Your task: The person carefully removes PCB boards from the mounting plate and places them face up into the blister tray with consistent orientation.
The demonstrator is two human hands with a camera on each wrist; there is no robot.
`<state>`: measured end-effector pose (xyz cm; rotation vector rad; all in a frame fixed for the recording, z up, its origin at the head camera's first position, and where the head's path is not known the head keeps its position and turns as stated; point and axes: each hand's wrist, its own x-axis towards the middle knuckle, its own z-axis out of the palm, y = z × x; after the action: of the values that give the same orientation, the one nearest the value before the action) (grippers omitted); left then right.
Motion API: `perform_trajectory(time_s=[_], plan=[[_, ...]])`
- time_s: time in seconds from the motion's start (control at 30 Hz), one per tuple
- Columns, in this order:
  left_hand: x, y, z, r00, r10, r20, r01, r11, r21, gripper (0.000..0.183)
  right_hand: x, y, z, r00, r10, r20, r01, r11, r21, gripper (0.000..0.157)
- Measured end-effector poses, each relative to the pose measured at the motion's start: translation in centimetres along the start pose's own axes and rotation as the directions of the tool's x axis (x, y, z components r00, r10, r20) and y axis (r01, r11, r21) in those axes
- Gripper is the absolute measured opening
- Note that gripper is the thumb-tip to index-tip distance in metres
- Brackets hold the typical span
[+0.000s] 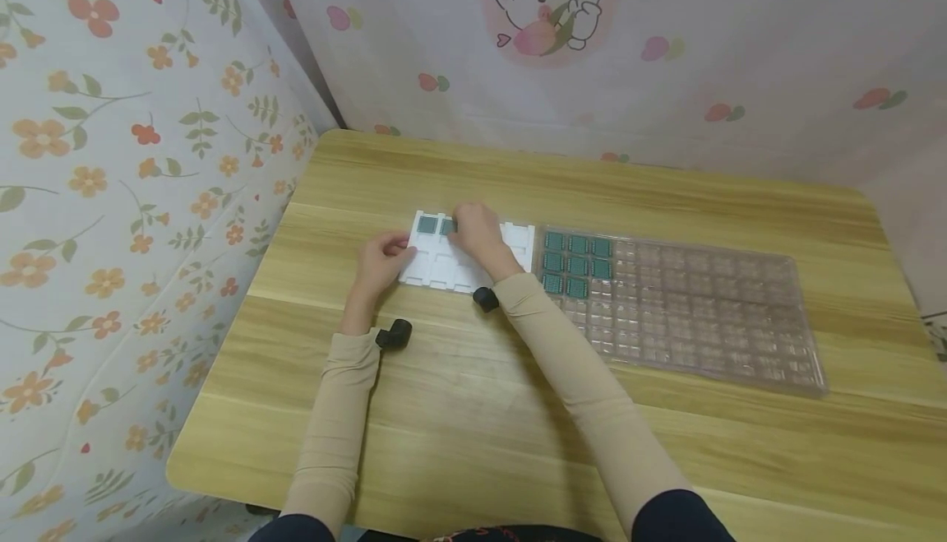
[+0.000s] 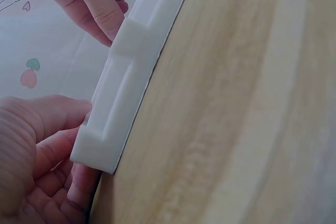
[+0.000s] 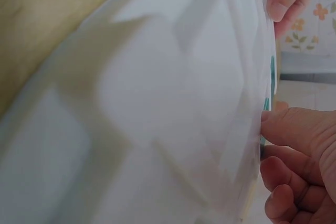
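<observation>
A white tray point(image 1: 436, 271) with square pockets lies on the table. My left hand point(image 1: 381, 262) grips its left end, thumb on top and fingers against the side in the left wrist view, where the tray's white edge point(image 2: 126, 51) shows close. One green square chip point(image 1: 427, 224) sits in the tray's far left corner pocket. Over the neighbouring pocket, my right hand point(image 1: 481, 233) pinches a second green chip point(image 1: 447, 227), mostly hidden by the fingers. In the right wrist view, the thumb and fingers of that hand point(image 3: 299, 150) are at a thin green edge point(image 3: 266, 103).
A clear plastic tray point(image 1: 703, 312) with many small pockets lies right of the white one. Several green chips point(image 1: 577, 265) fill its left corner. Black wrist cameras point(image 1: 395, 335) are strapped to both sleeves. Patterned curtains point(image 1: 444, 32) hang behind and left of the wooden table point(image 1: 459, 377).
</observation>
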<state>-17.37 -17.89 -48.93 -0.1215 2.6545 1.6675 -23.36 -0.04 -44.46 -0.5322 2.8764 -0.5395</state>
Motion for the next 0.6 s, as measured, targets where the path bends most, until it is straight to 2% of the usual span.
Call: perform_trajectory(time_s=[0.2, 0.37, 0.6], plan=[[0.0, 0.1, 0.0, 1.0, 0.017, 0.001, -0.017, 1.0, 0.0, 0.029, -0.1, 0.1, -0.1, 1.0, -0.014, -0.007, 0.014, 1.0, 0.001, 0.013], [0.0, 0.0, 0.0, 1.0, 0.006, 0.0, -0.006, 1.0, -0.003, 0.029, -0.4, 0.3, -0.4, 1.0, -0.022, -0.006, 0.022, 1.0, 0.018, 0.013], [-0.2, 0.2, 0.0, 1.0, -0.007, 0.005, 0.007, 1.0, -0.007, 0.03, -1.1, 0.6, -1.0, 1.0, -0.023, -0.006, 0.023, 0.999, 0.032, 0.021]])
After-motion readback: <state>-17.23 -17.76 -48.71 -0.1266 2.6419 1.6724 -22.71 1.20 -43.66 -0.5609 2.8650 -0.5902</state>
